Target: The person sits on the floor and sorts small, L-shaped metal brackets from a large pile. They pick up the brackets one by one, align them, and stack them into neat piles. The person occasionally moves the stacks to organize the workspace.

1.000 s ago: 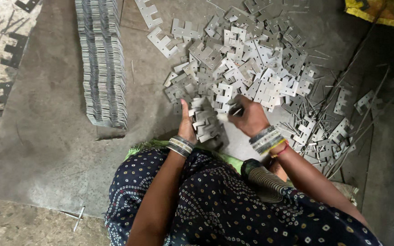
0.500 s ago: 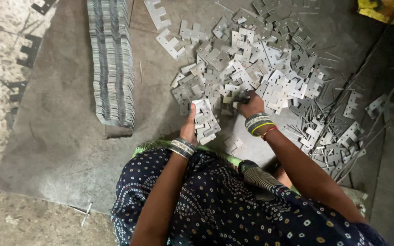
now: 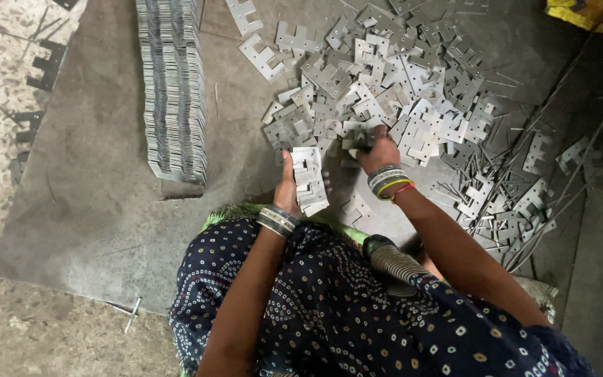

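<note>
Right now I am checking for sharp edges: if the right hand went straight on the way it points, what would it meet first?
Probably the loose pile of flat metal plates; the right hand already rests at its near edge.

A bare strip of grey floor sheet (image 3: 85, 209) lies open between the long stacked row of plates (image 3: 172, 91) and the loose pile of plates (image 3: 385, 91). To the right, thin metal strips (image 3: 525, 202) and scattered plates crowd the floor, leaving little clear passage.
</note>
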